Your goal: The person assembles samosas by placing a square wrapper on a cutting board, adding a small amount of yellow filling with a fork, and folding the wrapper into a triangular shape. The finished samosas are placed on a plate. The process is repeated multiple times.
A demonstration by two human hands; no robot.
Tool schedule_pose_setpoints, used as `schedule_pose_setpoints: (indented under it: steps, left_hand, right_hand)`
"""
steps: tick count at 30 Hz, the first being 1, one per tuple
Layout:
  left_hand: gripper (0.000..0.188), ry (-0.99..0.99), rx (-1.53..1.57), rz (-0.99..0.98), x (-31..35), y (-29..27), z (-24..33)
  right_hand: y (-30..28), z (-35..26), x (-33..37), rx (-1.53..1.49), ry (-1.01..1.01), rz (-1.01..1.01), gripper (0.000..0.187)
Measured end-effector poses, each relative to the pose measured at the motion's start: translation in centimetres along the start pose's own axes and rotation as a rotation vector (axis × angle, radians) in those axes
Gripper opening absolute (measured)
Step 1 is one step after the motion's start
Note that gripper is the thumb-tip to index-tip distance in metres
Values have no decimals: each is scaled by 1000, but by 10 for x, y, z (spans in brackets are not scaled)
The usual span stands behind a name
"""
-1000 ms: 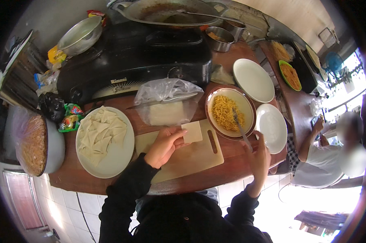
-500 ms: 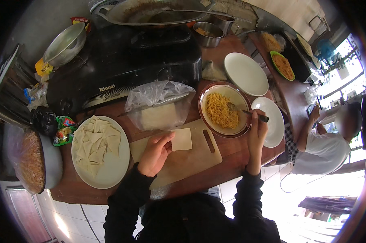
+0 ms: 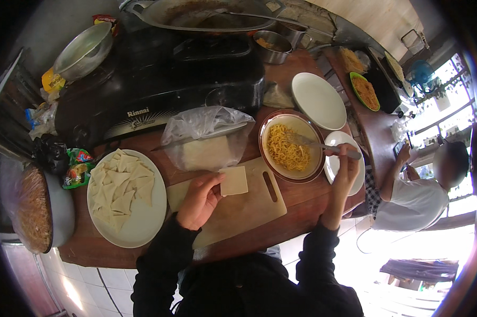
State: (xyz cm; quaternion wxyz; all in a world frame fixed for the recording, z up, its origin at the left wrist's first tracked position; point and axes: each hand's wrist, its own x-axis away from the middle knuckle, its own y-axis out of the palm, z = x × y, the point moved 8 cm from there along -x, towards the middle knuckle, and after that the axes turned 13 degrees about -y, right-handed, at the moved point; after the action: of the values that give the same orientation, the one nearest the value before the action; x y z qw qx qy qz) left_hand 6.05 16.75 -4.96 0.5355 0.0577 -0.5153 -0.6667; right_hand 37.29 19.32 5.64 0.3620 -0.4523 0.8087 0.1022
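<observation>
Between the thumb and fingers of my left hand (image 3: 200,198) is a square dough wrapper (image 3: 234,180), held over a pale cutting board (image 3: 249,208). My right hand (image 3: 345,168) grips the handle of a fork (image 3: 323,145). The fork's tines rest in yellow noodles (image 3: 285,153) inside a brown-rimmed bowl (image 3: 263,162). Behind the board lies an open clear plastic bag (image 3: 207,127) with a stack of wrappers (image 3: 207,152) in it. On the left, an oval white plate (image 3: 151,224) carries several folded, triangular dough pieces (image 3: 123,185).
A black stove (image 3: 164,84) bears a large wok (image 3: 159,16) at the back. White plates (image 3: 319,100) (image 3: 359,186) flank the noodle bowl. A metal bowl (image 3: 85,53) sits at the back left, a bagged tub (image 3: 63,216) at the left edge. Another person (image 3: 413,201) sits at the right.
My right hand has turned the fork, so its handle now points more level to the right, with the tines still in the noodles. The left hand keeps its wrapper nearly in place.
</observation>
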Motion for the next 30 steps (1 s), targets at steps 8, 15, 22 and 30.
schedule_pose_setpoints:
  steps: [8, 15, 22, 30]
  left_hand:
    - [13, 36, 42, -64, 1, 3, 2]
    - [11, 12, 34, -50, 1, 2, 2]
    - [8, 13, 21, -29, -1, -2, 2]
    - [12, 19, -38, -17, 2, 2, 5]
  right_hand:
    - [-34, 37, 60, -188, 281, 229, 10]
    - [-60, 13, 28, -6, 179, 160, 11]
    - [-54, -33, -3, 43, -1, 149, 18]
    - [9, -16, 0, -123, 4, -11, 22]
